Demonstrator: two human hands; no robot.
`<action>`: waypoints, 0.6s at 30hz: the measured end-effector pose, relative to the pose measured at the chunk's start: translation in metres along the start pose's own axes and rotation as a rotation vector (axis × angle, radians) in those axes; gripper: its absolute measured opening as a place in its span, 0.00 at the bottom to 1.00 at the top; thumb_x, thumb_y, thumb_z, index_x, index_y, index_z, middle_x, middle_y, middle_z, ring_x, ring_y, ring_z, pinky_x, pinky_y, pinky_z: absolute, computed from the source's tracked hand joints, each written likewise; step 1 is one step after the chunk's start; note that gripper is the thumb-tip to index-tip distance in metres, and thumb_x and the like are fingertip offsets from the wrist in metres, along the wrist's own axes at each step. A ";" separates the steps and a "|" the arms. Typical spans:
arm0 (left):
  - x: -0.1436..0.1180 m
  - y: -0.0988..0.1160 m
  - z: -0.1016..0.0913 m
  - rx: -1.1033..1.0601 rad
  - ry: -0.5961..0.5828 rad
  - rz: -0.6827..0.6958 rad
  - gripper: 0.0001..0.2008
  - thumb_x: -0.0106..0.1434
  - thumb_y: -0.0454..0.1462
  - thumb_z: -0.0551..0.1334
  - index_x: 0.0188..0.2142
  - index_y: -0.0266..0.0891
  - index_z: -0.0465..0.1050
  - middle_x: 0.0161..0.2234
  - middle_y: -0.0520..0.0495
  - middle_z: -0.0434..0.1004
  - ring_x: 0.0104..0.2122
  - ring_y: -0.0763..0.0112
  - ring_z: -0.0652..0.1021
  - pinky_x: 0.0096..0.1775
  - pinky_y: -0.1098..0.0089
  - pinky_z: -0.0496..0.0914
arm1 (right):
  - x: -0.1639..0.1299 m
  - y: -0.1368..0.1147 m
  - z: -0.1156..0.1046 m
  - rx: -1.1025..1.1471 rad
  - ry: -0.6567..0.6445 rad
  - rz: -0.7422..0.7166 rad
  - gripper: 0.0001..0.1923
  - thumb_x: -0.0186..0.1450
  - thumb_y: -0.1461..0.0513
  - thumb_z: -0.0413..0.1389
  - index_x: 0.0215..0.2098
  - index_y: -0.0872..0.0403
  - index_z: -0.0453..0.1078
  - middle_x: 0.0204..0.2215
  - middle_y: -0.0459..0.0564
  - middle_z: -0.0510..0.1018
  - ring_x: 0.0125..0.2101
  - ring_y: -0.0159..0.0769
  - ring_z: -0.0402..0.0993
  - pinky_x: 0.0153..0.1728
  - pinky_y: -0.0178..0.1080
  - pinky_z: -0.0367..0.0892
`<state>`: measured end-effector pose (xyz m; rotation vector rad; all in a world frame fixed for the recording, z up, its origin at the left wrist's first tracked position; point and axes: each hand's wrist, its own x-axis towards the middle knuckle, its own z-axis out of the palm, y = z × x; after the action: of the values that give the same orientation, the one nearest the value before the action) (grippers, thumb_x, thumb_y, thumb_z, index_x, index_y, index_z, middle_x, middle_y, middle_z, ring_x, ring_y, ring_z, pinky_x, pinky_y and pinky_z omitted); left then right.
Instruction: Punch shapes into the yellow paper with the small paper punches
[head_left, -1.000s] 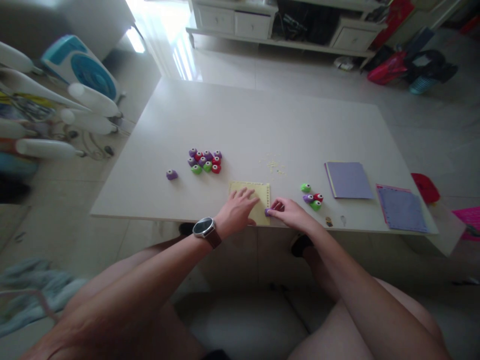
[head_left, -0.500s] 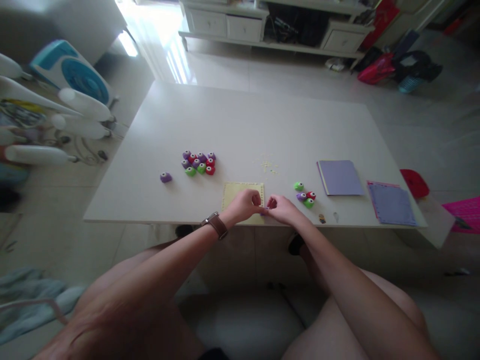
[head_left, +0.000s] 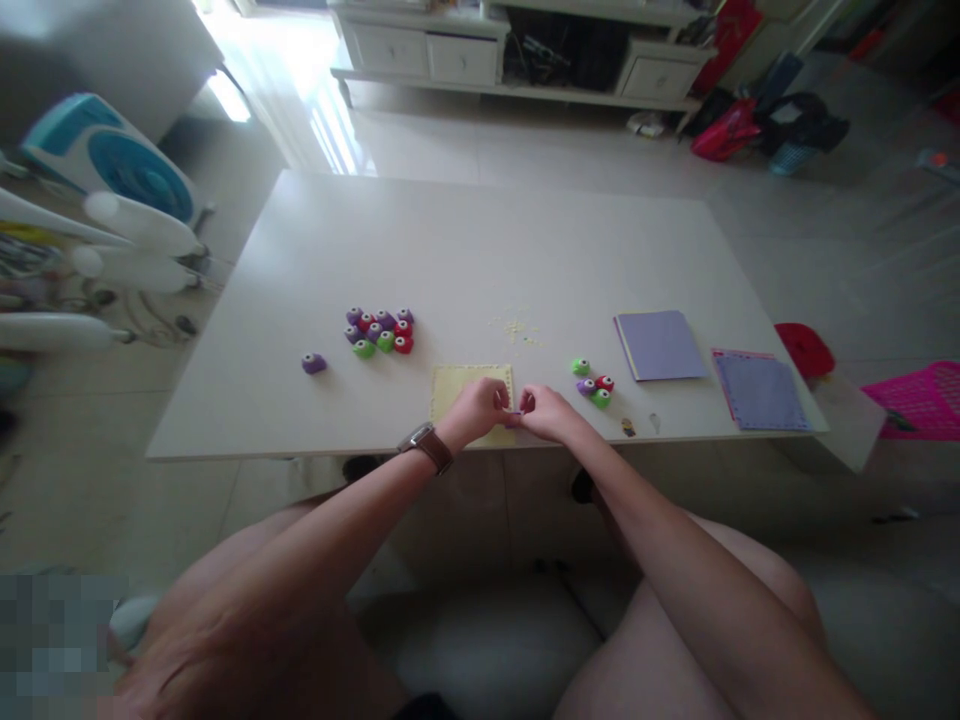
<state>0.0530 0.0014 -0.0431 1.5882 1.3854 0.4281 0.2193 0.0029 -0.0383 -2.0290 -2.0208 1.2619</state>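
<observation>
A yellow paper sheet with punched holes along its edges lies at the near edge of the white table. My left hand rests curled on the sheet's right part. My right hand meets it at the sheet's right edge, and a small purple paper punch is pinched between their fingertips; which hand grips it most I cannot tell. The punch is mostly hidden by fingers.
A cluster of several purple, red and green punches and one lone purple punch lie to the left. Three more punches lie to the right, then purple paper stacks. Paper bits are scattered behind the sheet.
My left hand went from lying flat on the yellow sheet to curling up and joining the right hand at the punch. The view drifted, so everything sits further left.
</observation>
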 end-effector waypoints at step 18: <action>-0.013 -0.018 -0.037 0.530 -0.163 -0.028 0.14 0.46 0.42 0.75 0.30 0.41 0.75 0.28 0.49 0.76 0.30 0.65 0.73 0.29 0.68 0.58 | -0.006 0.000 -0.015 0.137 -0.152 -0.035 0.11 0.60 0.58 0.66 0.36 0.54 0.73 0.33 0.50 0.82 0.32 0.36 0.76 0.30 0.33 0.65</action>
<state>0.0105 0.0030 -0.0358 1.9704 1.4645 -0.1007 0.2280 0.0057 -0.0254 -1.8830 -1.9576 1.5446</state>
